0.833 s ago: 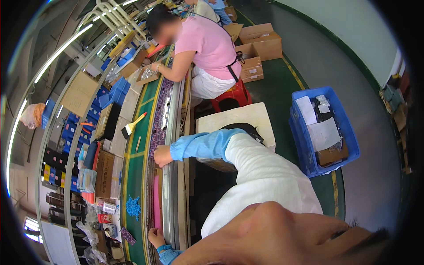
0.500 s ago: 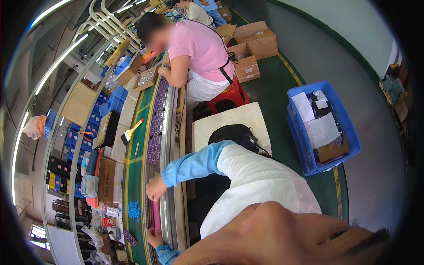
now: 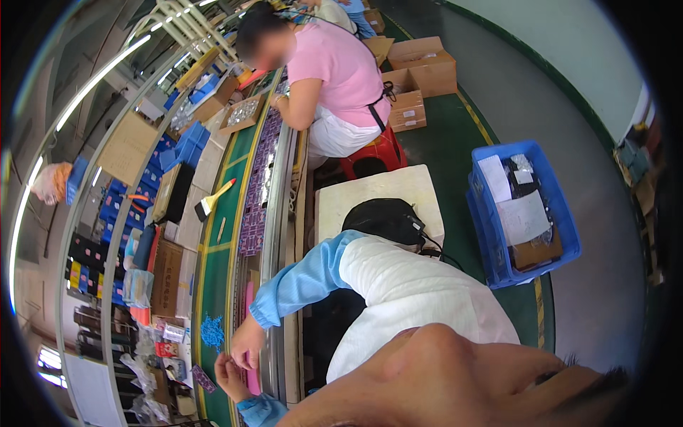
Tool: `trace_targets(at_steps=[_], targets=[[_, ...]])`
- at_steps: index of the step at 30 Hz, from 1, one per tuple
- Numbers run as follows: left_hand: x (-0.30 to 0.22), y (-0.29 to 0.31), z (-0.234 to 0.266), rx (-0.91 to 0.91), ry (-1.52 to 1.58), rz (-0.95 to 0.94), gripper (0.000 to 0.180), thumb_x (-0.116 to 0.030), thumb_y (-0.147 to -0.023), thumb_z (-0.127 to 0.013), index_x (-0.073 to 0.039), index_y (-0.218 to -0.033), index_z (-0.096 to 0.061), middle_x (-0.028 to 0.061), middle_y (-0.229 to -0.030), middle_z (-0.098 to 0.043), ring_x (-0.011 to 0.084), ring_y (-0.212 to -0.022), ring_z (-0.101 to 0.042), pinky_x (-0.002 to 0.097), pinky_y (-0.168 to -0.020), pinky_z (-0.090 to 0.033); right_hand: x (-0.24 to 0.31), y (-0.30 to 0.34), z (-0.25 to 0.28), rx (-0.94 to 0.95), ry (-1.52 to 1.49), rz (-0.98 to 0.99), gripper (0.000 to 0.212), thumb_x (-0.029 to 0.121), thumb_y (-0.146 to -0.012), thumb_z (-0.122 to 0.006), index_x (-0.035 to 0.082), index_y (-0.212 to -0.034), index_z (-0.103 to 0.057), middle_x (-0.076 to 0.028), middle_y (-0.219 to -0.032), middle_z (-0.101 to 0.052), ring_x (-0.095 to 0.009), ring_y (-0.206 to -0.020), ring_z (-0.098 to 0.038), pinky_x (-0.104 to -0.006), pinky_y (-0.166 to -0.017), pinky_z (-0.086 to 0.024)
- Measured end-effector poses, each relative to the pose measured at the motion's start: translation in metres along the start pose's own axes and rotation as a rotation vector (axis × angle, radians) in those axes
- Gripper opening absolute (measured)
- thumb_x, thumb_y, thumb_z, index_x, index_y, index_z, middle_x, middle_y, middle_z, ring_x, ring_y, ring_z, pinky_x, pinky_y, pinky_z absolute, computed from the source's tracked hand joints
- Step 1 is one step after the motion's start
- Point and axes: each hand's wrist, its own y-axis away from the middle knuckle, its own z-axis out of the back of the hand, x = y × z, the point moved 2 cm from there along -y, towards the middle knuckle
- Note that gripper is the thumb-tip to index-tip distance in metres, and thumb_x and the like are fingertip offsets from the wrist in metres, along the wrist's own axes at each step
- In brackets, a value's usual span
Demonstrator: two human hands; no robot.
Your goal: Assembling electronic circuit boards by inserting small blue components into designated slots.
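Note:
My right hand (image 3: 247, 343), in a light blue sleeve, hangs over a pink strip (image 3: 250, 295) at the metal rail, its fingers bent down and close together. Just below it in the picture is my left hand (image 3: 231, 378), fingers curled with the tips near the right hand's. Whatever either hand pinches is too small to make out. Beside the left fingertips, a pile of small blue parts (image 3: 212, 331) lies on the green bench (image 3: 219, 274). A loose purple circuit board (image 3: 204, 378) rests close to the left hand. Further up the rail runs a row of purple circuit boards (image 3: 257, 192).
A yellow-handled brush (image 3: 213, 200) and a thin stick (image 3: 221, 229) lie on the bench. A person in pink (image 3: 334, 78) works further along the line. Blue bins (image 3: 146, 192) and cartons (image 3: 168, 277) line the shelf side. A blue crate (image 3: 523, 267) stands on the floor behind.
My right hand has moved down along the rail to my left hand. My left hand has lifted toward the blue parts. The whole view has shifted slightly.

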Motion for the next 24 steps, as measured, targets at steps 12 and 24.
trace_targets(at_steps=[12, 24], targets=[[0.019, -0.070, 0.025, 0.144, 0.323, 0.103, 0.051, -0.015, -0.105, -0.061, -0.001, -0.151, -0.045, 0.0104, -0.130, -0.065, 0.0234, -0.106, -0.070, 0.0332, -0.088, -0.054, -0.131, -0.025, 0.065, -0.088, -0.636, -0.051, 0.039, 0.037, -0.103, -0.067, 0.003, -0.121, -0.073, -0.014, -0.137, -0.065, -0.025, -0.130, -0.057, -0.0415, -0.108, -0.045], [0.051, -0.060, 0.012, 0.100, 0.225, 0.263, 0.030, -0.012, -0.102, -0.066, 0.006, -0.127, -0.066, 0.0088, -0.118, -0.070, 0.0150, -0.108, -0.064, 0.0281, -0.096, -0.049, -0.154, -0.001, 0.033, -0.172, -0.680, 0.033, 0.029, 0.031, -0.104, -0.061, 0.004, -0.111, -0.072, -0.010, -0.119, -0.072, -0.031, -0.112, -0.064, -0.0466, -0.098, -0.048]])
